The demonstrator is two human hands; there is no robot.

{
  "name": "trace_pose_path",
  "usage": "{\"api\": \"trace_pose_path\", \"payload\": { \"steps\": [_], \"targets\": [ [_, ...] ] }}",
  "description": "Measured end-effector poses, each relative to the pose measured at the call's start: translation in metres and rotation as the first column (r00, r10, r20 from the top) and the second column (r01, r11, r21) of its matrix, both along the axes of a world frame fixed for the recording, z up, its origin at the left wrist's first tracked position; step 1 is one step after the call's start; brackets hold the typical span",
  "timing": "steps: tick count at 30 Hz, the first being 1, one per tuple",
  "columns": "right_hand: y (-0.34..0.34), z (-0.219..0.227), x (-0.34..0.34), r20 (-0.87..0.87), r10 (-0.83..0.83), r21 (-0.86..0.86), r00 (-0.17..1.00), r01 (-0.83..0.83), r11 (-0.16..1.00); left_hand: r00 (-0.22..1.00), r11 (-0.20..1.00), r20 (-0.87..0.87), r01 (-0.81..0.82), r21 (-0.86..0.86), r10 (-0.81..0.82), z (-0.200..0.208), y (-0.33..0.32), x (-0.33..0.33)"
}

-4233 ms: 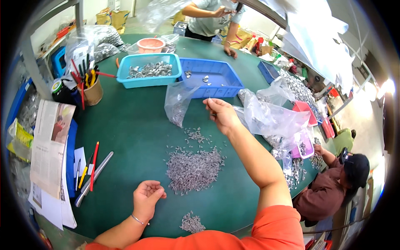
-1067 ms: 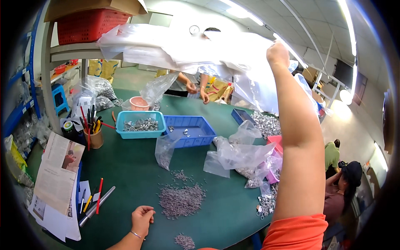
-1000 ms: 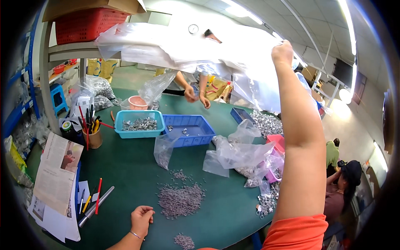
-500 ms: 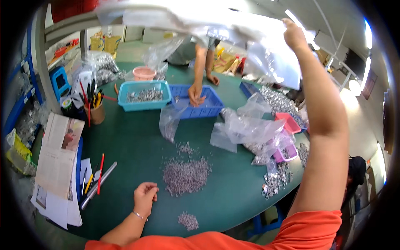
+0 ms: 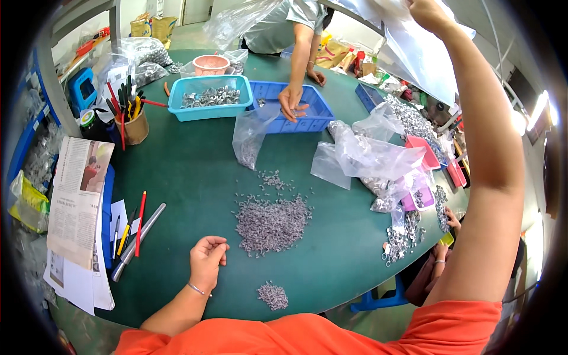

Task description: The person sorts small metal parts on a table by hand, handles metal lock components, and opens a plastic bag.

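My right hand is raised high at the upper right, closed on a translucent plastic sheet that hangs below it; part of the sheet runs out of view. Low on the green table, my left hand rests with its fingers curled in and the thumb against them. Whatever it may hold is hidden. Just right of it lies a large pile of small grey pieces, with a scattering beyond. A smaller heap of the same pieces sits near the table's front edge.
A co-worker's hand is over a blue basket, beside a turquoise basket of metal parts. Plastic bags and a pink tray crowd the right. Pens, a metal rod and newspaper lie left.
My right hand and the plastic sheet have risen toward the top edge, uncovering more of the far side. My left hand stays by the pile. The co-worker's hand remains at the blue basket.
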State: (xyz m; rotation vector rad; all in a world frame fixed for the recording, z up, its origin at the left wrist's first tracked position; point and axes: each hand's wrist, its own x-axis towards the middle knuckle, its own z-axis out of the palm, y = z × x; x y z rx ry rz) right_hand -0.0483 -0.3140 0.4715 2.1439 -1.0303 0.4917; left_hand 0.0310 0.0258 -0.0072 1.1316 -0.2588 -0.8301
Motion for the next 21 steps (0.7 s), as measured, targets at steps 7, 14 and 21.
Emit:
{"api": "trace_pose_path", "payload": {
  "steps": [7,14,21],
  "targets": [
    [-0.035,-0.002,-0.009,0.188,0.48,-0.379,0.857,-0.387,0.84,1.0,1.0,0.015,0.009,-0.014,-0.009,0.003,-0.004,-0.002],
    [0.006,-0.199,0.015,0.04,0.854,0.083,0.519,-0.853,0.515,1.0,0.999,0.0,-0.031,0.017,0.031,-0.001,0.001,0.003],
    [-0.098,-0.344,0.062,0.546,0.336,0.413,0.768,-0.595,0.689,1.0,1.0,-0.021,0.003,-0.003,-0.003,-0.003,-0.002,0.002]
  ]
}}
